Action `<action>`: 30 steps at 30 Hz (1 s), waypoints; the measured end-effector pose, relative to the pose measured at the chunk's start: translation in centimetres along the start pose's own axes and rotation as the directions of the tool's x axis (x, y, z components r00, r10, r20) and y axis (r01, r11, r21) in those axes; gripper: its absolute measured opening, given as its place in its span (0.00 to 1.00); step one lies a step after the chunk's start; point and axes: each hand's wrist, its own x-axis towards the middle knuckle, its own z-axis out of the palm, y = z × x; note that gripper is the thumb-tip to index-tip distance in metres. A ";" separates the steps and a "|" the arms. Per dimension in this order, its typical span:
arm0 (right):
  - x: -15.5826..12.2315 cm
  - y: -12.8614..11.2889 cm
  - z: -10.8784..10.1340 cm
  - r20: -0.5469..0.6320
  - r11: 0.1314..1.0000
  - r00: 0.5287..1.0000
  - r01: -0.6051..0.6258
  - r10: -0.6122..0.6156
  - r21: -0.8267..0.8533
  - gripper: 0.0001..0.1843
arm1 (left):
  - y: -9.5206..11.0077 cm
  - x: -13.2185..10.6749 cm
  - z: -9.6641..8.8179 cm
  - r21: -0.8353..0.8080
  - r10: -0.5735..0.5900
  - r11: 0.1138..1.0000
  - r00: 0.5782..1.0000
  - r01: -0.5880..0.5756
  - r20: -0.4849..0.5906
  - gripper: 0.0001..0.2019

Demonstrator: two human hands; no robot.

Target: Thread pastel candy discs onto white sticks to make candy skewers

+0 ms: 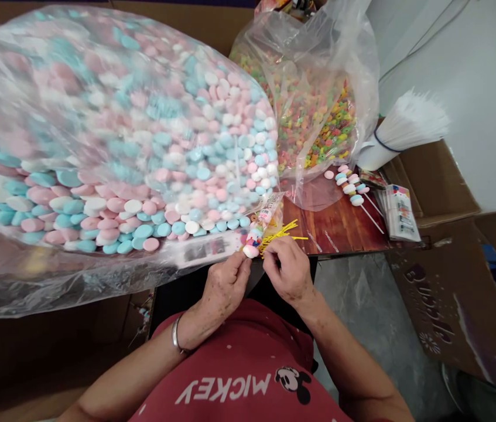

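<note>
My left hand pinches thumb against forefinger at the lower end of a bagged candy skewer. Pink, white and blue pieces show through its clear printed wrapper. Close beside it, my right hand is closed with its fingertips curled inward; what lies between them is hidden. Just beyond those fingers, a bundle of yellow twist ties lies at the table's front edge. A huge clear bag of marshmallow candies in pink, white and blue spreads out to the left of both hands.
Behind stands a clear bag of colourful ring candies. Unwrapped candy skewers lie on the wooden table, near a stack of printed packets. A white jug holds many white sticks. An open cardboard box stands right.
</note>
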 end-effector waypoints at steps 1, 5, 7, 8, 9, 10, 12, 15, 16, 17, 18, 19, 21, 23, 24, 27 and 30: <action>-0.1 0.0 0.1 0.007 0.999 1.000 0.018 -0.018 -0.027 0.07 | 0.2 0.0 0.0 -0.033 -0.024 0.999 1.000 0.024 0.017 0.12; -0.2 -0.1 0.3 -0.012 0.996 0.998 0.053 -0.054 -0.067 0.08 | 0.8 0.0 -0.3 -0.230 -0.138 0.959 0.981 0.166 0.135 0.12; -0.2 -0.1 0.4 -0.037 0.996 0.997 0.071 -0.073 -0.049 0.09 | 1.0 0.0 -0.4 -0.333 -0.181 0.910 0.960 0.245 0.212 0.13; -0.3 -0.1 0.4 -0.048 0.996 0.995 0.081 -0.083 -0.038 0.09 | 1.0 0.0 -0.5 -0.374 -0.194 0.885 0.950 0.277 0.245 0.14; -0.3 0.0 0.4 -0.057 0.996 0.994 0.089 -0.091 -0.029 0.10 | 1.0 0.0 -0.5 -0.407 -0.202 0.863 0.942 0.300 0.267 0.14; -0.3 0.0 0.4 -0.060 0.995 0.993 0.096 -0.097 -0.023 0.11 | 0.8 0.0 -0.5 -0.438 -0.205 0.843 0.939 0.314 0.277 0.14; -0.4 0.1 0.3 -0.055 0.994 0.993 0.104 -0.105 -0.021 0.13 | 0.4 -0.1 -0.3 -0.495 -0.207 0.805 0.937 0.326 0.280 0.13; -0.5 0.2 0.2 -0.039 0.993 0.992 0.116 -0.118 -0.031 0.15 | -0.4 -0.3 0.1 -0.579 -0.202 0.740 0.935 0.341 0.293 0.14; -0.6 0.3 0.2 -0.035 0.992 0.992 0.122 -0.123 -0.033 0.15 | -0.7 -0.4 0.3 -0.605 -0.200 0.714 0.931 0.353 0.307 0.14; -0.5 0.3 0.2 -0.033 0.991 0.991 0.126 -0.127 -0.034 0.15 | -0.9 -0.4 0.4 -0.629 -0.198 0.685 0.925 0.367 0.324 0.14; -0.5 0.3 0.2 -0.031 0.991 0.991 0.129 -0.130 -0.033 0.15 | -1.1 -0.4 0.5 -0.654 -0.197 0.652 0.919 0.383 0.342 0.14; -0.5 0.3 0.2 -0.031 0.991 0.991 0.129 -0.130 -0.031 0.15 | -1.1 -0.4 0.6 -0.678 -0.199 0.615 0.912 0.401 0.359 0.14; -0.4 0.4 0.2 -0.040 0.992 0.991 0.125 -0.126 -0.027 0.15 | -0.9 -0.3 0.7 -0.723 -0.204 0.540 0.901 0.431 0.384 0.14; -0.4 0.4 0.4 -0.062 0.992 0.990 0.123 -0.125 -0.036 0.15 | -0.6 -0.1 0.7 -0.758 -0.211 0.472 0.892 0.451 0.399 0.14; -0.4 0.4 0.4 -0.077 0.991 0.989 0.127 -0.130 -0.049 0.15 | -0.4 -0.1 0.6 -0.771 -0.212 0.442 0.889 0.458 0.407 0.14; -0.5 0.4 0.5 -0.134 0.988 0.980 0.138 -0.147 -0.072 0.16 | 0.1 0.1 0.5 -0.799 -0.209 0.366 0.878 0.478 0.430 0.14; -0.4 0.4 0.4 -0.149 0.986 0.975 0.160 -0.166 -0.049 0.15 | 0.2 0.1 0.4 -0.811 -0.182 0.299 0.864 0.504 0.469 0.13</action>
